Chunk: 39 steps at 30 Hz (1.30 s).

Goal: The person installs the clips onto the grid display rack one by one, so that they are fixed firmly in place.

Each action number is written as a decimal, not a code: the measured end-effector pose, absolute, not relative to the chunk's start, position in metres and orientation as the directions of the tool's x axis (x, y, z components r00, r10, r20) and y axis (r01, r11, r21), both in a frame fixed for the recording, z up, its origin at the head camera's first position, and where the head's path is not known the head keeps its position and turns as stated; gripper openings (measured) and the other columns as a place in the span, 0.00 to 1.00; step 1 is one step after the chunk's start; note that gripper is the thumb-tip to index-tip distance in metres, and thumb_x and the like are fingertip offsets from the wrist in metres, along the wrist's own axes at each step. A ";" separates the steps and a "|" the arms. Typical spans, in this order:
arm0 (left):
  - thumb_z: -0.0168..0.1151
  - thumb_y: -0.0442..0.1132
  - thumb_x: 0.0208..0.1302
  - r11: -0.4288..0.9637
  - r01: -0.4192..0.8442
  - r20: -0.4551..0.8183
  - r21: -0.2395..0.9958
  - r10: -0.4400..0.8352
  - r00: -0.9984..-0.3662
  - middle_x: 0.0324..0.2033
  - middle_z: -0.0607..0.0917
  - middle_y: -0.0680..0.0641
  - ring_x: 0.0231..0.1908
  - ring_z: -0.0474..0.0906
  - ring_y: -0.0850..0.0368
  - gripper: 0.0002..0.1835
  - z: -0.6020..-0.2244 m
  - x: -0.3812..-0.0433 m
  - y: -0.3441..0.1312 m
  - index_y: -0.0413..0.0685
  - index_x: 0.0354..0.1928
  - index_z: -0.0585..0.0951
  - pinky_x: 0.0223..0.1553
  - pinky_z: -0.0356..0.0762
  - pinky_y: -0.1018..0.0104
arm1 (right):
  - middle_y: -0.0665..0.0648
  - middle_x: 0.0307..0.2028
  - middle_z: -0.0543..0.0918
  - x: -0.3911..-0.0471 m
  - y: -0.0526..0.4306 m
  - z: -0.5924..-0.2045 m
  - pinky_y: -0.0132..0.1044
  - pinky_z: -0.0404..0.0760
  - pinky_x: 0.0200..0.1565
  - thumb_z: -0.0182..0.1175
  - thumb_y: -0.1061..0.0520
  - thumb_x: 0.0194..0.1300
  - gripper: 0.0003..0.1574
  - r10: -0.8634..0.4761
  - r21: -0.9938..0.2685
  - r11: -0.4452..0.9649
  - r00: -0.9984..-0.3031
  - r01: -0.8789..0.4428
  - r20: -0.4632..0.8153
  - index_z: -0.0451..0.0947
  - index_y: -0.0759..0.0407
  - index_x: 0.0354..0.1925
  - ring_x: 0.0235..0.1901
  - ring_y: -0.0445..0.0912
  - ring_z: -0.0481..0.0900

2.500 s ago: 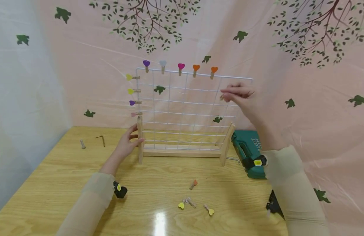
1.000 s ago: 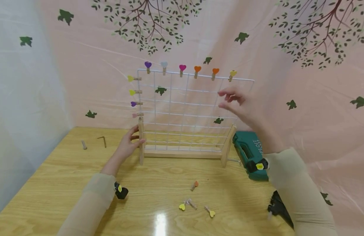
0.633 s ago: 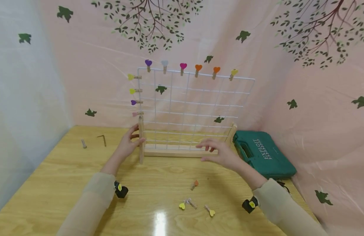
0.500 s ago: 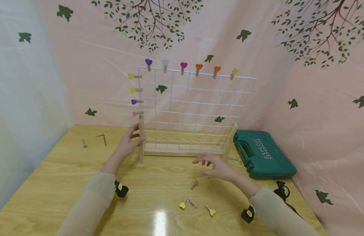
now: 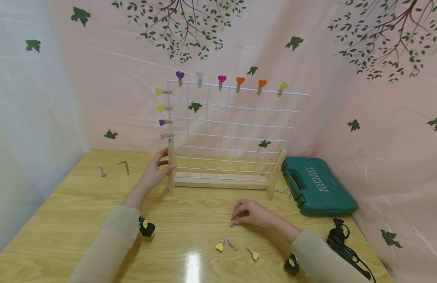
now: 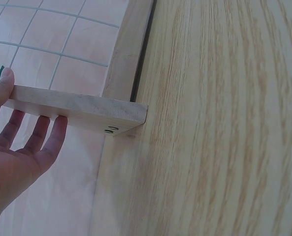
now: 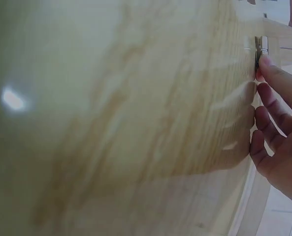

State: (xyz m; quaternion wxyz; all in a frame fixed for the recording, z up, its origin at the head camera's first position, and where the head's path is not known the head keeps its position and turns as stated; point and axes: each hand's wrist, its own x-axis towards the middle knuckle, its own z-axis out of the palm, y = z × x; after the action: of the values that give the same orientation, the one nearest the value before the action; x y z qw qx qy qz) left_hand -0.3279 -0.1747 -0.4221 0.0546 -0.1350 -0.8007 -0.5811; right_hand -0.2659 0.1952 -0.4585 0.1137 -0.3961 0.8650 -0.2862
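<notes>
A white wire grid (image 5: 296, 93) stands in a wooden stand (image 5: 218, 183). Heart clothespins line its top bar, from a purple one (image 5: 180, 76) to a yellow one (image 5: 283, 87), and several more run down its left side. My left hand (image 5: 152, 173) holds the stand's left upright (image 6: 86, 104), thumb on one face and fingers on the other. On the table in front, my right hand (image 5: 253, 214) pinches an orange heart clothespin (image 5: 233, 223); its heart is mostly hidden by the fingers. The right wrist view shows the thumb on this clothespin (image 7: 264, 45).
Closer to me lie yellow heart clothespins (image 5: 253, 254) (image 5: 219, 247) and a pale one (image 5: 231, 243). A green tool case (image 5: 328, 192) sits right of the stand, with a black corded tool (image 5: 340, 239) before it. An Allen key (image 5: 126, 167) and a bolt (image 5: 102, 171) are at the left.
A yellow heart clothespin went onto the right part of the top bar and my right hand let go. That hand then came down to the orange clothespin on the table. My left hand stayed put.
</notes>
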 end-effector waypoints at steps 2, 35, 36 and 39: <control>0.59 0.39 0.58 0.287 0.283 0.248 0.915 0.152 -0.957 0.64 0.58 0.39 0.56 0.63 0.37 0.39 -0.423 -0.328 -0.174 0.52 0.68 0.50 0.45 0.76 0.52 | 0.44 0.37 0.75 -0.265 0.195 -0.457 0.30 0.74 0.44 0.62 0.51 0.53 0.07 -0.746 -0.591 0.532 -0.666 -0.607 0.013 0.81 0.46 0.34 0.40 0.38 0.71; 0.59 0.39 0.58 0.277 0.281 0.246 0.919 0.155 -0.957 0.63 0.58 0.39 0.55 0.64 0.38 0.39 -0.419 -0.326 -0.174 0.51 0.68 0.50 0.44 0.76 0.51 | 0.52 0.31 0.82 -0.287 0.250 -0.160 0.20 0.76 0.38 0.62 0.66 0.52 0.11 -0.244 -0.390 0.558 -0.594 -0.733 0.767 0.80 0.68 0.37 0.31 0.35 0.78; 0.59 0.39 0.58 0.280 0.283 0.247 0.917 0.157 -0.956 0.63 0.58 0.39 0.55 0.64 0.38 0.39 -0.419 -0.326 -0.174 0.50 0.68 0.50 0.44 0.77 0.52 | 0.51 0.31 0.82 -0.292 0.253 -0.155 0.19 0.76 0.38 0.63 0.65 0.51 0.10 -0.226 -0.375 0.586 -0.590 -0.718 0.775 0.81 0.66 0.36 0.31 0.35 0.77; 0.59 0.40 0.58 0.284 0.286 0.250 0.915 0.158 -0.955 0.63 0.58 0.39 0.55 0.64 0.38 0.40 -0.419 -0.326 -0.174 0.51 0.68 0.50 0.44 0.76 0.52 | 0.48 0.29 0.82 -0.307 0.261 -0.142 0.18 0.75 0.37 0.64 0.60 0.51 0.09 -0.177 -0.372 0.642 -0.602 -0.670 0.779 0.82 0.62 0.34 0.31 0.37 0.75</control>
State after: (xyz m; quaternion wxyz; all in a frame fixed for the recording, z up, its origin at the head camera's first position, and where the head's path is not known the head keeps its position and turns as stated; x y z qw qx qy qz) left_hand -0.3259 -0.1742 -0.4189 0.0552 -0.1390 -0.7994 -0.5819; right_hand -0.3070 0.2607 -0.1424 -0.3658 -0.2555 0.8291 -0.3369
